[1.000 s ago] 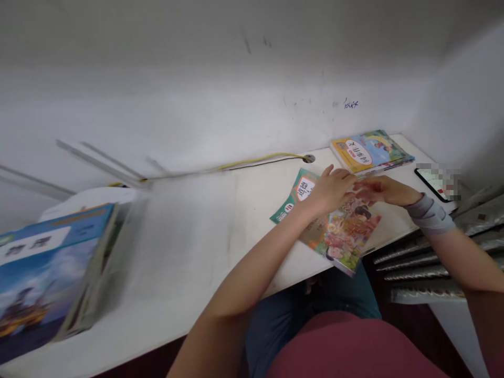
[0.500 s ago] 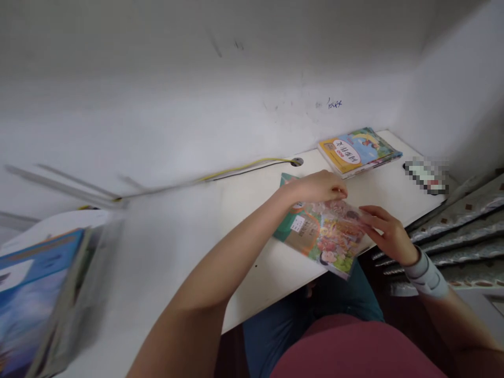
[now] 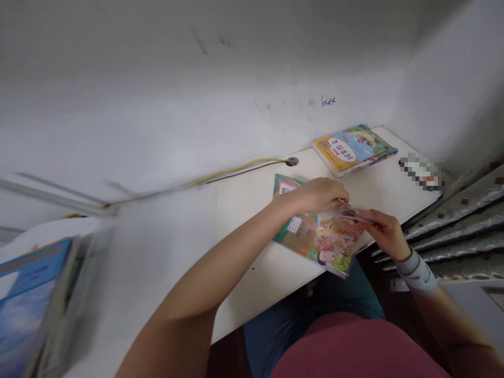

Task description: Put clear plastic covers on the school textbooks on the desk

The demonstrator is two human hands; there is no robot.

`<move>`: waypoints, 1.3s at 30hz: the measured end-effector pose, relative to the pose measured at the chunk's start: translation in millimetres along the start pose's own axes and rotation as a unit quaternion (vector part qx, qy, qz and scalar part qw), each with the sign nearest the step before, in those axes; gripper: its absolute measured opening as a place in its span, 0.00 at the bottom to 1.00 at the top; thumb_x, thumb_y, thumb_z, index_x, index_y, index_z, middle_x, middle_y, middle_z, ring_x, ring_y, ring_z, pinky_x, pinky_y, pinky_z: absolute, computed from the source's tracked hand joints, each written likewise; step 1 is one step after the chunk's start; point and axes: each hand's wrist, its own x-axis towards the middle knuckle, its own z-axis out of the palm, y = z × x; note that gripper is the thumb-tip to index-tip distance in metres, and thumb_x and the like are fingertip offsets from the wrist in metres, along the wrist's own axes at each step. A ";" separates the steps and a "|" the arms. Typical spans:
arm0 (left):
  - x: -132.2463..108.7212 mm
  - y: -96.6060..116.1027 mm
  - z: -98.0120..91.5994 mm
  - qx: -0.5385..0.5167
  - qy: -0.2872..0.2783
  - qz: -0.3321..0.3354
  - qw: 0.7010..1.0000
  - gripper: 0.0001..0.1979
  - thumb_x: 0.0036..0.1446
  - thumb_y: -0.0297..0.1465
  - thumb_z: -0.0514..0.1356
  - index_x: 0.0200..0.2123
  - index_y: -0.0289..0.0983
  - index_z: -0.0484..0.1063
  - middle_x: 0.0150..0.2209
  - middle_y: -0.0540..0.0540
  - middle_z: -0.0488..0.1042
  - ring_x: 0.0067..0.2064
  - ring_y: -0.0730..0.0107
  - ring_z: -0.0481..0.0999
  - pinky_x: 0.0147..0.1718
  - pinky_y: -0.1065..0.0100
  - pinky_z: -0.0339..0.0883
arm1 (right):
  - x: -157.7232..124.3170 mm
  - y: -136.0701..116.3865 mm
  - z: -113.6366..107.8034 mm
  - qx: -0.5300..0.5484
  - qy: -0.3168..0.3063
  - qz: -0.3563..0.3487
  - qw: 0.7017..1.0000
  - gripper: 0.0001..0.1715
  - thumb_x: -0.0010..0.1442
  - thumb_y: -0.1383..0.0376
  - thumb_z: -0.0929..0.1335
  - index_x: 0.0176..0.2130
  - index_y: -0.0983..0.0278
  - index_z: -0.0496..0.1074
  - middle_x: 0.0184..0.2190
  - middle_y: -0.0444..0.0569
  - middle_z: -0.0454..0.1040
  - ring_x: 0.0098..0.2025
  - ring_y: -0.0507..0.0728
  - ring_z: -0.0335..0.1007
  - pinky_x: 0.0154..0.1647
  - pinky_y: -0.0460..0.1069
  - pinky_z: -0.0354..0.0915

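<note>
A green and orange illustrated book (image 3: 303,236) with a white label lies at an angle on the white table (image 3: 236,294), its lower corner past the front edge. Clear plastic (image 3: 350,212) shines over its right end. My left hand (image 3: 325,194) reaches across the book, its fingers pinched on the plastic near the upper edge. Opposite it, my right hand (image 3: 384,231), with a grey band at the wrist, pinches the plastic at the right corner between thumb and fingers. Part of the book's cover is hidden beneath my left hand and forearm.
A short stack of books (image 3: 350,149) sits against the wall, beside a pixelated object (image 3: 423,170). A yellow cable (image 3: 236,167) runs along the wall to a round hole (image 3: 292,161). More books (image 3: 35,299) stand at left; patterned silvery panels (image 3: 464,215) at right.
The fingers of both hands have shifted slightly along the plastic, and my right hand is a little nearer my left. The whole view has moved slightly.
</note>
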 end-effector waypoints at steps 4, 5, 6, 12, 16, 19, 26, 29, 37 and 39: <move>-1.3 -5.1 4.8 0.005 0.004 0.002 1.000 0.12 0.55 0.27 0.51 0.34 0.39 0.74 0.35 0.49 0.76 0.35 0.71 0.72 0.33 0.71 0.58 | 0.4 2.9 3.5 0.024 0.016 0.026 0.999 0.10 0.56 0.60 0.67 0.38 0.57 0.76 0.36 0.47 0.78 0.38 0.57 0.74 0.40 0.52 0.70; -1.5 -6.6 6.1 0.005 0.000 0.003 1.000 0.11 0.55 0.27 0.51 0.34 0.39 0.74 0.35 0.49 0.76 0.35 0.71 0.72 0.33 0.71 0.58 | 0.1 4.2 4.4 0.026 0.020 0.020 0.999 0.10 0.57 0.61 0.67 0.38 0.57 0.76 0.37 0.48 0.78 0.40 0.57 0.73 0.42 0.53 0.69; -1.7 -7.9 7.3 0.002 -0.002 0.004 1.000 0.11 0.55 0.27 0.51 0.33 0.39 0.74 0.35 0.49 0.75 0.35 0.71 0.72 0.33 0.72 0.58 | -0.5 5.6 5.3 0.027 0.024 0.011 0.999 0.10 0.57 0.61 0.67 0.39 0.57 0.76 0.38 0.48 0.78 0.41 0.57 0.73 0.43 0.53 0.69; -2.3 -9.8 11.0 -0.039 0.002 0.051 0.998 0.14 0.57 0.27 0.51 0.40 0.42 0.75 0.42 0.49 0.75 0.41 0.71 0.72 0.38 0.72 0.59 | -4.2 9.6 8.9 0.024 0.043 0.012 0.999 0.10 0.57 0.62 0.66 0.40 0.56 0.75 0.38 0.47 0.77 0.42 0.57 0.73 0.45 0.53 0.69; 0.1 -7.3 10.9 -0.017 -0.024 0.074 0.997 0.16 0.57 0.25 0.51 0.42 0.46 0.75 0.44 0.50 0.74 0.42 0.71 0.72 0.38 0.72 0.59 | -6.1 8.5 10.6 0.036 0.059 0.025 0.997 0.10 0.57 0.62 0.66 0.39 0.56 0.75 0.37 0.46 0.78 0.39 0.56 0.74 0.43 0.53 0.70; 2.3 -8.3 12.8 -0.026 -0.019 0.091 0.995 0.16 0.58 0.26 0.51 0.44 0.45 0.75 0.43 0.49 0.74 0.43 0.71 0.72 0.38 0.72 0.59 | -8.1 9.9 11.5 0.040 0.068 0.039 0.996 0.10 0.56 0.61 0.67 0.39 0.57 0.74 0.38 0.47 0.78 0.40 0.57 0.74 0.42 0.53 0.70; 2.7 -15.2 19.8 -0.074 0.003 0.105 0.992 0.15 0.60 0.29 0.51 0.44 0.48 0.75 0.40 0.50 0.76 0.43 0.69 0.72 0.40 0.71 0.60 | -12.8 15.5 13.1 0.016 0.102 0.054 0.993 0.10 0.54 0.59 0.68 0.38 0.58 0.72 0.32 0.46 0.77 0.32 0.55 0.73 0.35 0.51 0.71; 2.1 -16.1 20.7 -0.075 0.007 0.109 0.991 0.15 0.59 0.29 0.51 0.44 0.48 0.75 0.40 0.50 0.77 0.43 0.68 0.72 0.40 0.70 0.60 | -13.9 16.8 13.3 0.008 0.106 0.046 0.993 0.09 0.54 0.59 0.68 0.37 0.58 0.72 0.33 0.46 0.77 0.33 0.55 0.73 0.35 0.51 0.71; 7.0 -6.0 20.6 -0.066 -0.016 0.034 0.997 0.11 0.53 0.27 0.53 0.35 0.40 0.74 0.34 0.50 0.75 0.35 0.71 0.72 0.31 0.72 0.57 | -14.8 17.4 13.6 -0.008 0.097 0.040 0.994 0.08 0.57 0.60 0.67 0.38 0.57 0.71 0.32 0.46 0.76 0.31 0.54 0.72 0.34 0.50 0.70; 9.6 -3.0 20.8 -0.055 -0.029 0.014 0.998 0.09 0.52 0.27 0.54 0.33 0.40 0.73 0.32 0.50 0.75 0.33 0.71 0.71 0.29 0.71 0.55 | -15.0 17.2 14.2 -0.009 0.097 0.035 0.995 0.09 0.57 0.60 0.67 0.40 0.57 0.71 0.33 0.46 0.76 0.31 0.54 0.73 0.34 0.50 0.70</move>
